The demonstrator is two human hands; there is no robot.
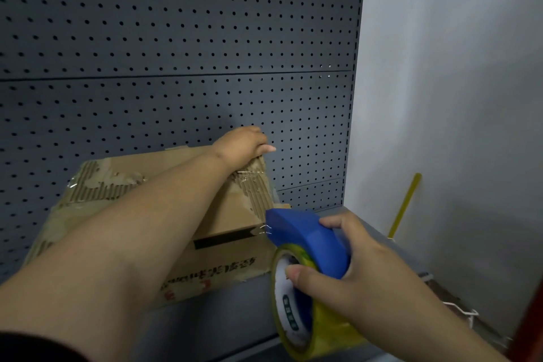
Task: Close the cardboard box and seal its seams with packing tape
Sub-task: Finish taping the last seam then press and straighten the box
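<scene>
A worn brown cardboard box point(223, 220) with torn, peeled patches lies closed on a grey shelf, printed characters on its near side. My left hand point(239, 145) reaches across its top and grips the far right corner, fingers curled over the edge. My right hand point(340, 267) holds a blue tape dispenser point(305, 236) with a roll of yellowish clear tape point(296, 311). The dispenser's front sits at the box's near right edge, where a strip of clear tape glints. My left forearm hides the middle of the box top.
A dark grey pegboard point(176, 53) backs the shelf point(235, 311) directly behind the box. A pale wall point(455, 97) stands to the right, with a yellow stick point(404, 206) leaning against it. White wire and clutter point(461, 311) lie beyond the shelf's right edge.
</scene>
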